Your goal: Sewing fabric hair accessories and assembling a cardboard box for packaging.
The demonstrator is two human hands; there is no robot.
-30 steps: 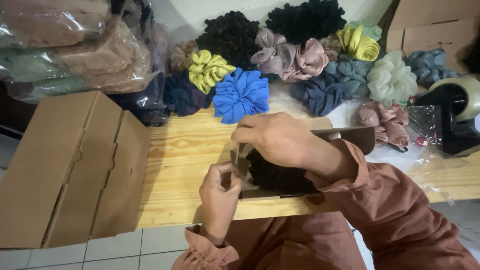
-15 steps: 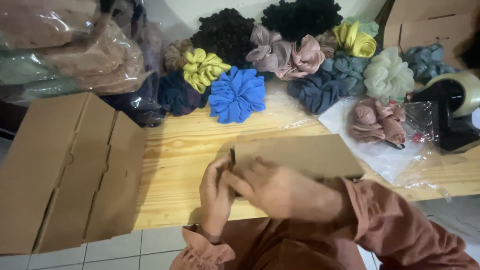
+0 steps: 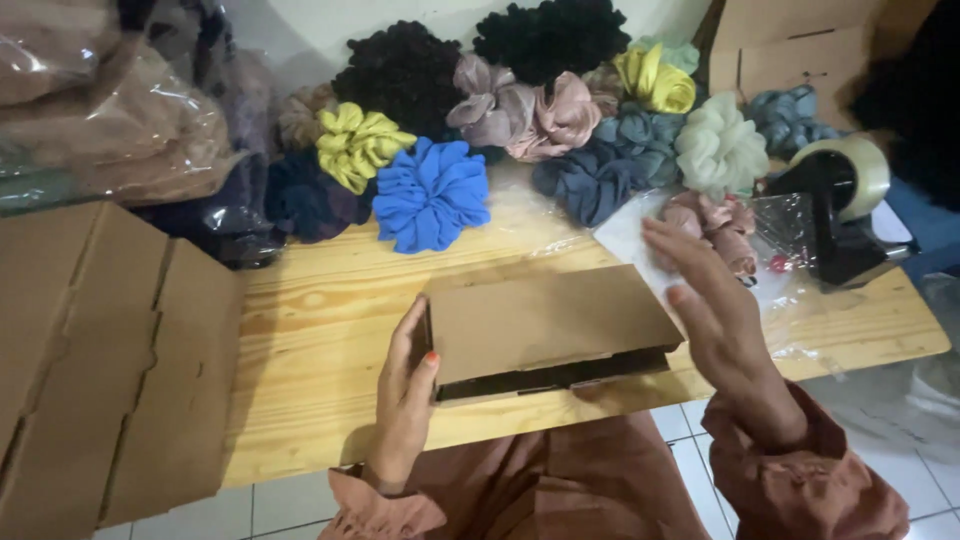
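Left hand (image 3: 405, 400) keeps its grip on the flat cardboard box (image 3: 545, 325) at its left end, near edge of the desk (image 3: 320, 330). Right hand (image 3: 715, 315) has lifted off, fingers spread wide, holding nothing. Box contents hidden; scrunchies (image 3: 430, 195) beyond.

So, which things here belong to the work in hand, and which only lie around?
In use:
- small cardboard box, lid nearly shut
- left hand gripping its left end
- right hand open, just off its right end

Lying about:
- scrunchies along the wall
- tape dispenser
- flat cardboard sheets
- wooden table
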